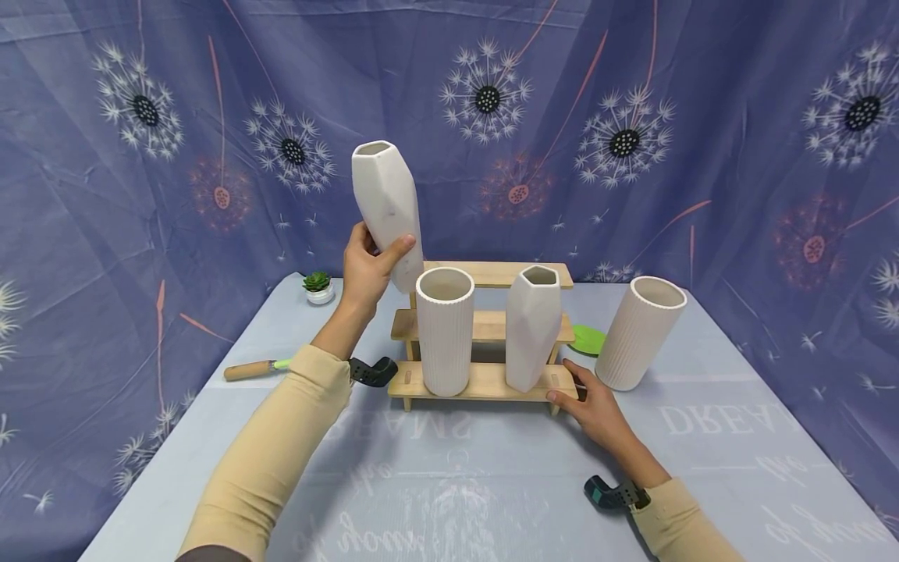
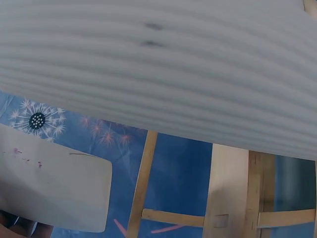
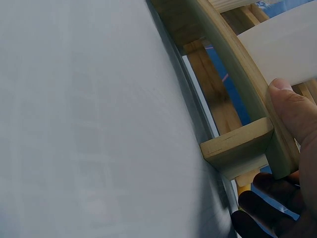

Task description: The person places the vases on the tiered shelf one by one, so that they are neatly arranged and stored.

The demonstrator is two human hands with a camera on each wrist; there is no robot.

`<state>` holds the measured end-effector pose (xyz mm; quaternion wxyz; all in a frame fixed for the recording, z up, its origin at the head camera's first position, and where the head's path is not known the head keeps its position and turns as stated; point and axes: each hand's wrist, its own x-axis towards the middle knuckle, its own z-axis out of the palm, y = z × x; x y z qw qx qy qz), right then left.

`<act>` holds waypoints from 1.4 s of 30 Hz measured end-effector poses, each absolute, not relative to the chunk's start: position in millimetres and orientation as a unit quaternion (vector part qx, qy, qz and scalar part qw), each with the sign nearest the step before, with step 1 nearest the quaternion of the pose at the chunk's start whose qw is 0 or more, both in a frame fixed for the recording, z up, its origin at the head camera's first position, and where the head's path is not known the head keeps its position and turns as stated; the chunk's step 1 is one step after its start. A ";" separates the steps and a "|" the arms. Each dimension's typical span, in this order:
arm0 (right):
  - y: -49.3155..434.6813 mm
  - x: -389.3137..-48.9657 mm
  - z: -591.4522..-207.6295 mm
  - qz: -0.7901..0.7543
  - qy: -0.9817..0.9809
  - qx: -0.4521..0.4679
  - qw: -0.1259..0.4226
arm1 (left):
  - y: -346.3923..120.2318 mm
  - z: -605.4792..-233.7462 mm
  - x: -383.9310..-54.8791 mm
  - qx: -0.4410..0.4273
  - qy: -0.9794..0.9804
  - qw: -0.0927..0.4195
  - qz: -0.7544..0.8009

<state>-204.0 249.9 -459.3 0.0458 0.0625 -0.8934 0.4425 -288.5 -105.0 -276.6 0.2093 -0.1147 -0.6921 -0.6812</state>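
Holding a white faceted vase point(image 1: 389, 191) in the air at the upper left of the wooden stand point(image 1: 492, 380), mouth leaning left. Left hand point(image 1: 368, 269) has it round the lower body, thumb in front, fingers wrapped behind.

Handling: looks like ceramic, so probably rigid, brittle, hollow, moderate weight. Smooth facets may slip. Best hold is likely low on the body with the thumb flat on a facet; expect it top-heavy when gripped that low.

Right hand point(image 1: 593, 406) pinches the right end of the stand's bottom tier, thumb on top, fingers underneath.

Main obstacle: ribbed vase point(image 1: 445, 336) on the bottom tier, left side, overlapping the held base in the head view. Second faceted vase point(image 1: 532, 332) sits right on that tier. Another ribbed vase point(image 1: 641, 334) stands on the table point(image 1: 506, 507), right of the stand, near a green leaf-shaped piece point(image 1: 587, 340). Potted succulent point(image 1: 319, 287) and wood-handled tool point(image 1: 249, 371) lie off left.
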 end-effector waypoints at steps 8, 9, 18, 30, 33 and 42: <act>249.5 -203.3 -459.8 0.443 -0.893 0.061 0.046 | -97.2 -273.9 -296.1 -0.113 -0.688 0.199 -0.688; 249.5 -203.4 -459.8 0.443 -0.893 0.061 0.047 | -96.6 -273.3 -297.1 -0.113 -0.688 0.197 -0.689; 250.4 -203.6 -458.6 0.445 -0.892 0.063 0.045 | -89.8 -268.2 -306.2 -0.114 -0.693 0.175 -0.690; 250.2 -204.0 -458.3 0.444 -0.892 0.062 0.046 | -84.0 -264.6 -314.7 -0.125 -0.696 0.142 -0.693; 250.0 -204.0 -458.7 0.445 -0.892 0.063 0.047 | -81.7 -264.5 -316.8 -0.119 -0.692 0.142 -0.698; 249.7 -204.1 -459.7 0.446 -0.892 0.063 0.046 | -77.1 -262.6 -319.7 -0.108 -0.710 0.128 -0.684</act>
